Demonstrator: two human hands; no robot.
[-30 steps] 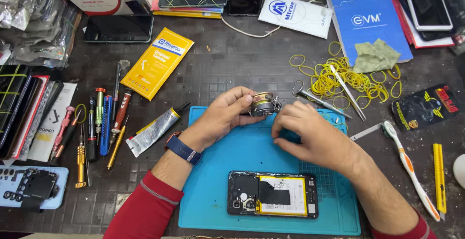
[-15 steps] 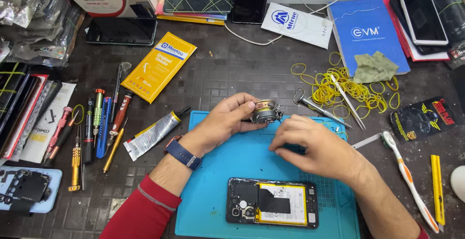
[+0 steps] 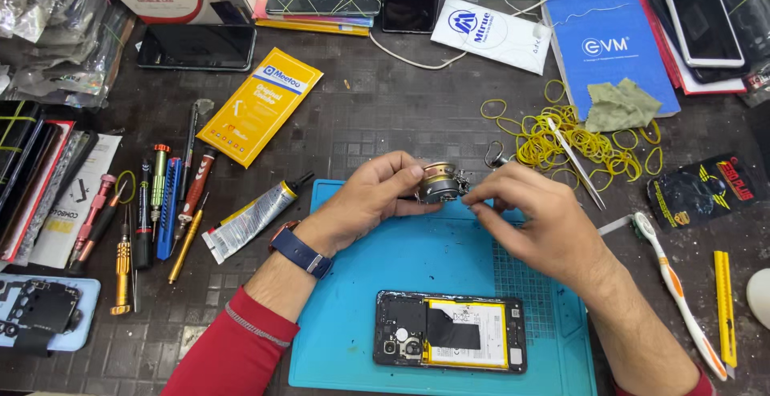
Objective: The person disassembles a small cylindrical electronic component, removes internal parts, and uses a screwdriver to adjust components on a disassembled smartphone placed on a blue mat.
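At the far-left edge of the worktop (image 3: pixel 385 115) a blue phone frame (image 3: pixel 40 312) lies near, with stacked packets (image 3: pixel 40 171) beyond it. Just right of these a row of screwdrivers (image 3: pixel 152 203) lies side by side, then a yellow packet (image 3: pixel 258 105) farther off and a glue tube (image 3: pixel 250 218) slanting toward the blue mat (image 3: pixel 449 272).

The left hand (image 3: pixel 369 199) reaches in from the near left, its grip closed round a small roll of tape (image 3: pixel 439 182) held above the far edge of the mat. The right hand (image 3: pixel 533 215) meets it from the right, thumb and forefinger pinched at the roll's right side; whether they have hold of a tape end is too small to tell.

Near the person, an opened phone (image 3: pixel 449 332) with its back removed lies on the mat, apart from both hands, with bare mat between it and the wrists.

Right of the hands a heap of yellow rubber bands (image 3: pixel 561 143) crowds the worktop, tweezers (image 3: pixel 576 159) lying across it and a green cloth (image 3: pixel 622 105) on a blue booklet (image 3: pixel 613 47) beyond. Farther right a toothbrush (image 3: pixel 674 284) and a yellow cutter (image 3: pixel 724 308) lie along the mat's right side, a black packet (image 3: pixel 702 191) above them. The far edge is lined with boxes, phones and a white cable.
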